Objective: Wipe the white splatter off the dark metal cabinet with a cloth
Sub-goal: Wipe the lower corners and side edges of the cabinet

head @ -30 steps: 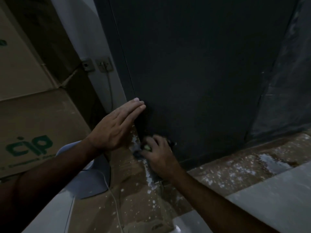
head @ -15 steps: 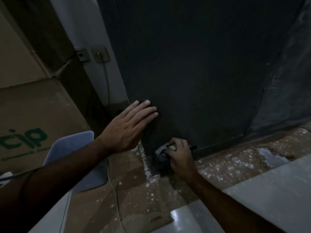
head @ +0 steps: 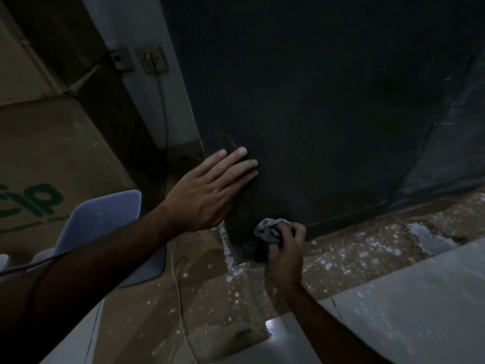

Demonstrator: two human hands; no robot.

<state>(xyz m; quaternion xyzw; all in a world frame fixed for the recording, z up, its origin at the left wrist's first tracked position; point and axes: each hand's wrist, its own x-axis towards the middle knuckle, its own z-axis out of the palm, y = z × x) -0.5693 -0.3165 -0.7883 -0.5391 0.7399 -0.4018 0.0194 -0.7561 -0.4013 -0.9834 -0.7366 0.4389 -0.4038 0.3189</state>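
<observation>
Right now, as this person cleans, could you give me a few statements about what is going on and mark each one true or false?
1. The right hand grips a crumpled grey cloth low against the dark cabinet. True.
2. The left hand holds a spray bottle. False: it lies flat on the cabinet with straight fingers and holds nothing.
3. White splatter speckles the floor beside the cabinet's base. True.
4. The cardboard box stands to the right of the cabinet. False: it stands to the left.
5. A cable hangs from a wall socket. True.
</observation>
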